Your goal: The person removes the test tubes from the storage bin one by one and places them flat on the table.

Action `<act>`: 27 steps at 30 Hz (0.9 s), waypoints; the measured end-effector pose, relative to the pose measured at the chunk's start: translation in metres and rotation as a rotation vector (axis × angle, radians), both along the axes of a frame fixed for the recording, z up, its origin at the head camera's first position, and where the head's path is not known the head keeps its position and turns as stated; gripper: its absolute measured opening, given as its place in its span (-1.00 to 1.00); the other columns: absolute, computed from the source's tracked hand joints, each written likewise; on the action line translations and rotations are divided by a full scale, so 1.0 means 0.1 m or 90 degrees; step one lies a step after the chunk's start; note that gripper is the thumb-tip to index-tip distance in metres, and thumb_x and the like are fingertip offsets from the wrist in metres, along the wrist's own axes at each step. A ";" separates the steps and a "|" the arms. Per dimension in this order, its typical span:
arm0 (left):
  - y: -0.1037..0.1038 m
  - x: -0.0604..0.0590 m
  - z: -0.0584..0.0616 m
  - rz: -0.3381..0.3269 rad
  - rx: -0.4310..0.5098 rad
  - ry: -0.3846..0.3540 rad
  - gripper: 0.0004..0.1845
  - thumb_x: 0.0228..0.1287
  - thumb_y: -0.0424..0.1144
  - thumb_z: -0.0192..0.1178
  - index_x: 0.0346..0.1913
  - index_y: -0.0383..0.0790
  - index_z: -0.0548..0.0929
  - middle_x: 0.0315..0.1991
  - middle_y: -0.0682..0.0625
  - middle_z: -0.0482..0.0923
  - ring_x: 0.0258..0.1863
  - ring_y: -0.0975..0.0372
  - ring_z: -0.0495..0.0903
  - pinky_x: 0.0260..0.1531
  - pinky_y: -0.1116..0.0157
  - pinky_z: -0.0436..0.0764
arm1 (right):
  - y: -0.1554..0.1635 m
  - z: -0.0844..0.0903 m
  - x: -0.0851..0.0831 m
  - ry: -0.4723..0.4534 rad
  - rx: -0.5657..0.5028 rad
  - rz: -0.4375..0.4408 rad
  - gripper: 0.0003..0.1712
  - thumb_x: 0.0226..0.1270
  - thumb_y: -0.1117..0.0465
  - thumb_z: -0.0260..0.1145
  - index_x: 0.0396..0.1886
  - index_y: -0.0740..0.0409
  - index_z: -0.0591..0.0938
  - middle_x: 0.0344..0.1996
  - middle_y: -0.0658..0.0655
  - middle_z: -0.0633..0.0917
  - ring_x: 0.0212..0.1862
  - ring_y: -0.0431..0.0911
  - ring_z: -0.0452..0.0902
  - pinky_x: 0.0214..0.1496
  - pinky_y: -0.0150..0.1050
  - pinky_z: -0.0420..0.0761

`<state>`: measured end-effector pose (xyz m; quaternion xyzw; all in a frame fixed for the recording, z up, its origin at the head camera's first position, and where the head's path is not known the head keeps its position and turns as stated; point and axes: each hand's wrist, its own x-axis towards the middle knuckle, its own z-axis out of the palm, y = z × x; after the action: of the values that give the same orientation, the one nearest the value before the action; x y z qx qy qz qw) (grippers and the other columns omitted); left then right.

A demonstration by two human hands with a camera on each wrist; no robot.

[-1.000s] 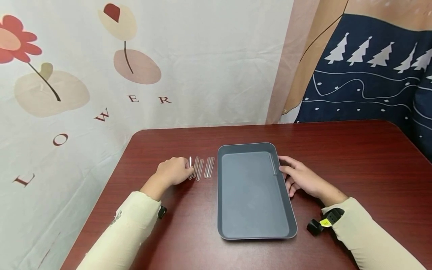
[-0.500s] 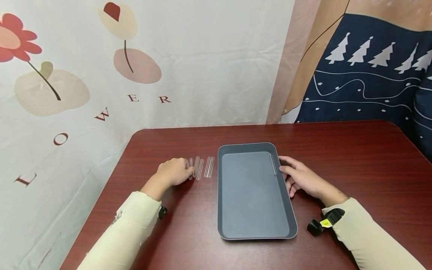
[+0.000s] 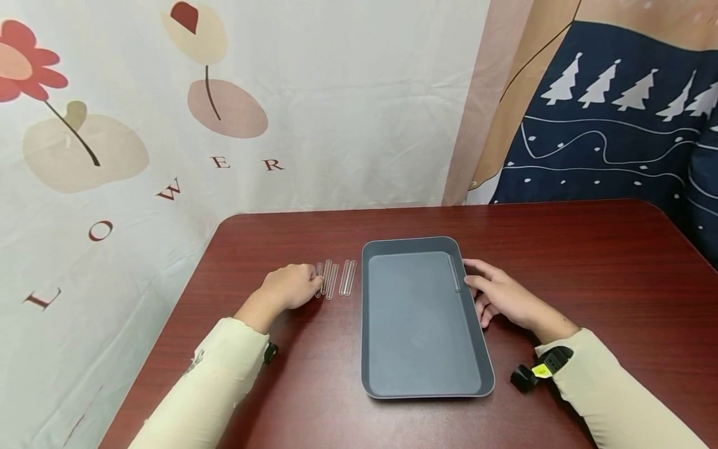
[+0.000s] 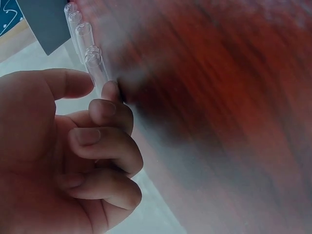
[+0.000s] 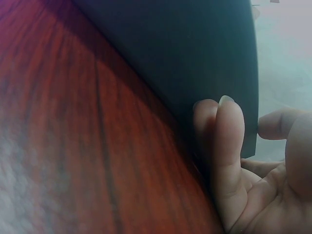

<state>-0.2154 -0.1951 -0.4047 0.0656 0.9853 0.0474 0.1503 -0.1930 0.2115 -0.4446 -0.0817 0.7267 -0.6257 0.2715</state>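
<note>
My left hand (image 3: 293, 285) rests low over the table at the left end of a row of clear glass test tubes (image 3: 332, 282). Its thumb and index finger pinch the nearest test tube (image 4: 96, 66), whose rounded end shows beyond them in the left wrist view; the other fingers are curled. A grey rectangular tray (image 3: 423, 330) lies right of the row. My right hand (image 3: 499, 296) holds the tray's right side, thumb at the rim and fingers (image 5: 229, 129) against the outer wall. One more test tube (image 3: 453, 273) lies inside the tray along its right wall.
The dark red wooden table (image 3: 594, 268) reaches back to a pale curtain (image 3: 348, 112) printed with flowers and letters. A navy cloth with white trees (image 3: 606, 137) hangs at the right rear. Black cameras (image 3: 524, 377) are strapped to both wrists.
The leftmost test tube has shifted slightly right with my left hand, closer to the neighbouring tubes. My right hand and the tray have stayed put.
</note>
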 end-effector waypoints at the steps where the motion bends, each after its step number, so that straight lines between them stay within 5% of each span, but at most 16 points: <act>1: 0.00 0.00 0.00 0.000 0.000 0.000 -0.65 0.43 0.00 -0.09 -0.50 -0.06 0.43 -0.31 -0.05 0.64 -0.21 0.04 0.63 -0.20 -0.09 0.55 | 0.00 0.00 0.00 0.000 0.000 0.000 -0.33 0.61 0.15 -0.06 0.59 0.13 -0.01 -0.47 0.14 0.59 -0.66 -0.12 0.56 -0.58 -0.14 0.64; 6: -0.01 -0.01 0.00 -0.003 0.009 -0.025 -0.62 0.48 -0.01 -0.17 -0.13 -0.14 0.61 -0.01 -0.15 0.66 0.03 -0.04 0.64 -0.03 -0.14 0.54 | 0.01 0.01 0.00 0.001 -0.001 0.000 -0.32 0.61 0.13 -0.06 0.59 0.12 -0.01 -0.46 0.15 0.59 -0.66 -0.11 0.56 -0.57 -0.13 0.64; 10: -0.01 -0.03 0.01 -0.019 0.030 -0.056 -0.53 0.50 -0.07 -0.26 0.16 -0.24 0.55 0.19 -0.22 0.57 0.17 -0.06 0.57 0.13 -0.10 0.49 | 0.01 0.01 0.00 0.001 0.000 -0.002 -0.32 0.61 0.13 -0.05 0.59 0.12 -0.01 -0.45 0.15 0.59 -0.66 -0.11 0.57 -0.57 -0.13 0.65; 21: -0.05 -0.06 -0.02 -0.025 0.069 -0.075 -0.65 0.52 -0.14 -0.25 -0.15 -0.25 0.53 -0.13 -0.19 0.58 -0.09 0.06 0.52 0.00 0.05 0.45 | 0.00 -0.01 -0.01 -0.002 0.003 -0.004 -0.31 0.60 0.14 -0.05 0.60 0.11 -0.02 -0.51 0.12 0.59 -0.66 -0.12 0.56 -0.57 -0.14 0.64; 27: -0.05 -0.03 -0.01 -0.004 0.095 -0.103 -0.68 0.50 -0.16 -0.24 -0.23 -0.24 0.50 -0.41 -0.11 0.49 -0.54 0.17 0.54 -0.28 0.22 0.48 | 0.00 -0.02 -0.01 -0.001 -0.001 -0.002 -0.32 0.60 0.14 -0.05 0.60 0.11 -0.01 -0.49 0.13 0.59 -0.66 -0.12 0.56 -0.58 -0.14 0.64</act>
<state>-0.2186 -0.1999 -0.4060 0.0754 0.9635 0.1255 0.2243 -0.1935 0.2119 -0.4462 -0.0803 0.7261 -0.6267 0.2711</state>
